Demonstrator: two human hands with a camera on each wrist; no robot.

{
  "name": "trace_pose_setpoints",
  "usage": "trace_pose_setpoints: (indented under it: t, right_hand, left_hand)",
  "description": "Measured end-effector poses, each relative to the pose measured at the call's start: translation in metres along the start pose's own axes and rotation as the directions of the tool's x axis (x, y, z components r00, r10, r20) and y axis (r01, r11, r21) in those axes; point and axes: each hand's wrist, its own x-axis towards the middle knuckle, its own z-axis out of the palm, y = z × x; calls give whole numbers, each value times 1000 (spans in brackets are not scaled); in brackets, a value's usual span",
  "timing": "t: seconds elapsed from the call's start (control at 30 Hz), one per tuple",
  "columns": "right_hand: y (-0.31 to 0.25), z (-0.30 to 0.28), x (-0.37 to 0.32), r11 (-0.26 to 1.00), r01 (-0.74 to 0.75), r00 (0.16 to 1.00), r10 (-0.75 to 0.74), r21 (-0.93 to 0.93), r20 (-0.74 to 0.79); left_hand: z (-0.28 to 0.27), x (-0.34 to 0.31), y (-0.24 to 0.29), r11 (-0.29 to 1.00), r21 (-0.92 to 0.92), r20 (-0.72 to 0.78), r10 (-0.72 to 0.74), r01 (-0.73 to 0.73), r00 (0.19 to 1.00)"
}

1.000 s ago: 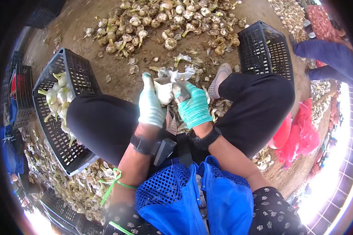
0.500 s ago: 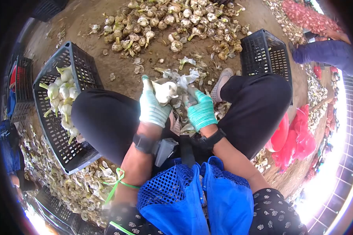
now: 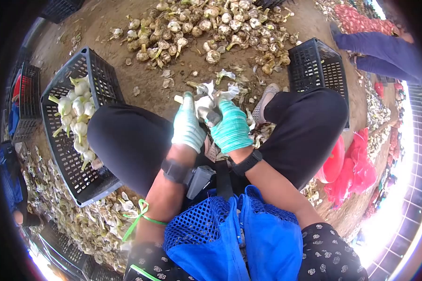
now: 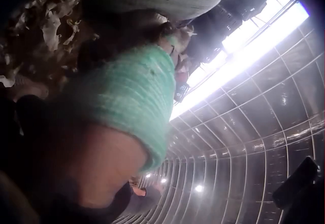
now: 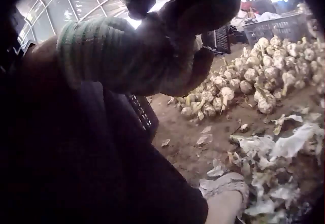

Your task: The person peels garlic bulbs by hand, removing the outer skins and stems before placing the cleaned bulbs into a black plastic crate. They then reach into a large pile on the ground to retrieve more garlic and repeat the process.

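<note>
Both hands wear pale green knitted gloves and meet above the ground between the bent legs. The left hand [image 3: 188,125] grips a white garlic bulb [image 3: 203,104], thumb up along its side, the stem end pointing left. Against the bulb's right side, the right hand [image 3: 230,125] has its fingers curled round a small grey object [image 3: 214,118], too unclear to name. Loose white skin [image 3: 229,92] hangs at the right fingertips. In the left wrist view a green glove cuff [image 4: 132,89] fills the middle; the right wrist view shows the gloves dark against the light.
At the left, a black crate [image 3: 104,77] holds several white bulbs [image 3: 79,107]. Another black crate [image 3: 306,65] stands beyond the right knee. Unpeeled garlic [image 3: 206,25] lies heaped ahead, with skins on the ground around it. A red bag [image 3: 356,173] and a person's legs [image 3: 384,49] are at the right.
The right hand came away from the bulb to the right, then returned against it. The bulb has turned in the left hand, and the person's legs at the right have shifted.
</note>
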Motion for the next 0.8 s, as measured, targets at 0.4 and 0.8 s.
trace_pose_setpoints:
  t: [0.4,0.8]
  right_hand:
    - [34,-6,-9,980,-148,989,147,132,20]
    - [-5,-7,-4,970,186,964,-149,155,-221]
  left_hand:
    - [4,-3,3,991,44,-93,-124,128,988]
    - [-2,-1,-20,997,64,220,21,-36,975]
